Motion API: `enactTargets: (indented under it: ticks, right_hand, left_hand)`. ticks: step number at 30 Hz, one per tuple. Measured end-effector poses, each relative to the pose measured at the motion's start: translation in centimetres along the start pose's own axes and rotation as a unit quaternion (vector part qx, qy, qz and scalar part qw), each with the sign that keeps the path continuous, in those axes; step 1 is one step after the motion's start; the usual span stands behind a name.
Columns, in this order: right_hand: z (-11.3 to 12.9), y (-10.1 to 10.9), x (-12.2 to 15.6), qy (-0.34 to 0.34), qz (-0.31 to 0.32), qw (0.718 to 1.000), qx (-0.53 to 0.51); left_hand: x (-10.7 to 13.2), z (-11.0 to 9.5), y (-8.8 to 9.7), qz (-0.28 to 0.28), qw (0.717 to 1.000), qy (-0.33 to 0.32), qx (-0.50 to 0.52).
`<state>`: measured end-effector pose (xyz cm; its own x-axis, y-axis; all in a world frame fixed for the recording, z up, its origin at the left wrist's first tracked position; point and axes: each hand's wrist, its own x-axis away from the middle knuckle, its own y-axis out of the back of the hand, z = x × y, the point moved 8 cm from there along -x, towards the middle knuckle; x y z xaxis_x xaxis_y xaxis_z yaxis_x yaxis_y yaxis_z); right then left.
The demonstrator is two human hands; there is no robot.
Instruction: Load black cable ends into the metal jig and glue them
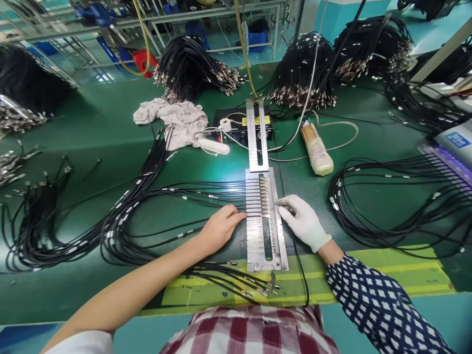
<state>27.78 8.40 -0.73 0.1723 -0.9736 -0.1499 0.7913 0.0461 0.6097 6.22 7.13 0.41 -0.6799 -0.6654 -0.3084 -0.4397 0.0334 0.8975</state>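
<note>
A slotted metal fixture (254, 238) lies on the bench in front of me. Several black cables (232, 184) run into its upper slots from the left, their metal connectors (263, 194) lined up side by side along the middle opening. My bare left hand (221, 228) is at the fixture's left edge, fingers closed on a cable where it enters a slot. At the opposite edge, my white-gloved right hand (304, 223) brings thumb and forefinger together against the side rail; whatever is between them is hidden. Loose cable ends (258, 285) lie below the fixture.
A hinged metal cover (252, 132) extends behind the fixture, over a black control box (236, 129). Around it are a white cloth (180, 118), a white handheld piece (214, 146) and a wrapped tool (317, 152). Cable bundles (188, 69) line the back; looped cables (342, 196) lie right.
</note>
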Motion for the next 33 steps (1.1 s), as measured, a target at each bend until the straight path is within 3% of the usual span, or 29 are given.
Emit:
enactTargets:
  ticks: [9, 17, 23, 33]
  right_hand:
    - [-0.1, 0.1, -0.1, 0.000, -0.001, 1.000, 0.008]
    - [-0.1, 0.0, -0.2, 0.002, 0.002, 1.000, 0.007]
    - [-0.2, 0.0, -0.2, -0.002, 0.004, 1.000, 0.008]
    - [-0.2, 0.1, -0.2, -0.002, 0.004, 1.000, 0.013]
  left_hand:
    - [-0.7, -0.5, 0.4, -0.004, 0.998, -0.058, -0.007]
    - [-0.9, -1.1, 1.1, -0.027, 0.991, -0.105, -0.081]
    - [-1.1, -1.1, 1.4, -0.043, 0.993, -0.101, -0.053]
    - [-1.0, -0.2, 0.4, -0.013, 0.998, -0.055, -0.025]
